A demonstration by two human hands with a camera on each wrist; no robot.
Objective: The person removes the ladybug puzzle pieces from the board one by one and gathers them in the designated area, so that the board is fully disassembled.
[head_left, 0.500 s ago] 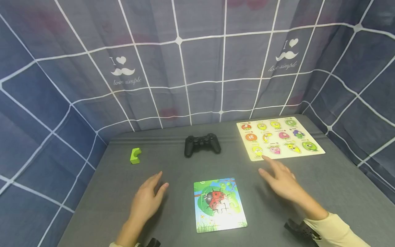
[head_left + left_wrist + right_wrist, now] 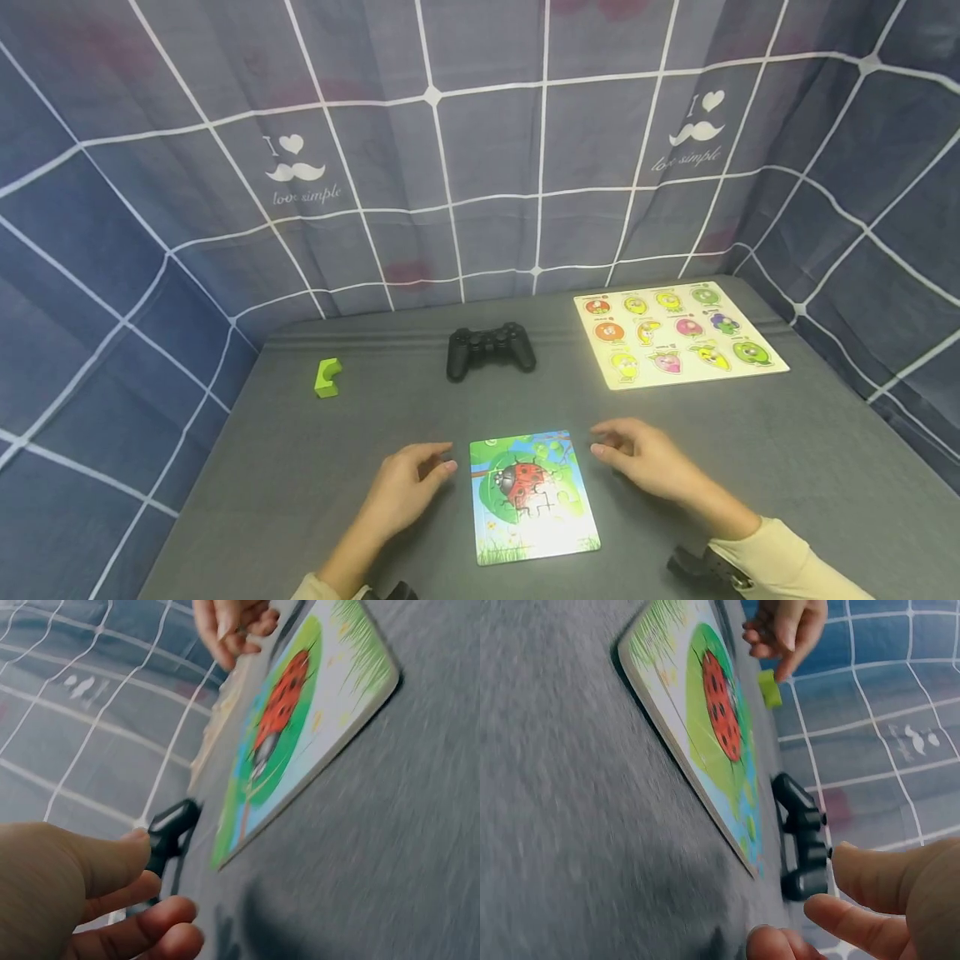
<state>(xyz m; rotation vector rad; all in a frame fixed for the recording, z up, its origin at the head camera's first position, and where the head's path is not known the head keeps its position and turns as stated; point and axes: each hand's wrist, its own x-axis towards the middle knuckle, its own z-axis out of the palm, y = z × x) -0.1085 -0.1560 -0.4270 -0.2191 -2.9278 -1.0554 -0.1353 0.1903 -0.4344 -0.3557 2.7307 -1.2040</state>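
Observation:
A ladybug jigsaw puzzle [image 2: 525, 533] in a flat board lies on the grey table between the two hands. My left hand [image 2: 405, 492] hovers just off its left edge, fingers loosely bent, holding nothing. Off the upper right edge, my right hand [image 2: 648, 462] is likewise empty, thumb and fingers apart. Neither hand touches the board. In the left wrist view the puzzle [image 2: 330, 697] appears tilted beyond the left fingers [image 2: 169, 922]. The right wrist view has the puzzle [image 2: 682, 697] past the right thumb [image 2: 870, 874].
A black game controller [image 2: 491, 343] lies behind the puzzle. At the back right is a cream fruit-picture board [image 2: 630, 317]. A small green arch-shaped block [image 2: 326, 379] sits at the left. Grid-patterned cloth [image 2: 495, 150] encloses the back and sides.
Both hands have moved inward to the puzzle: the left hand rightward, the right hand leftward and nearer the body, away from the fruit board. The puzzle has stayed in place.

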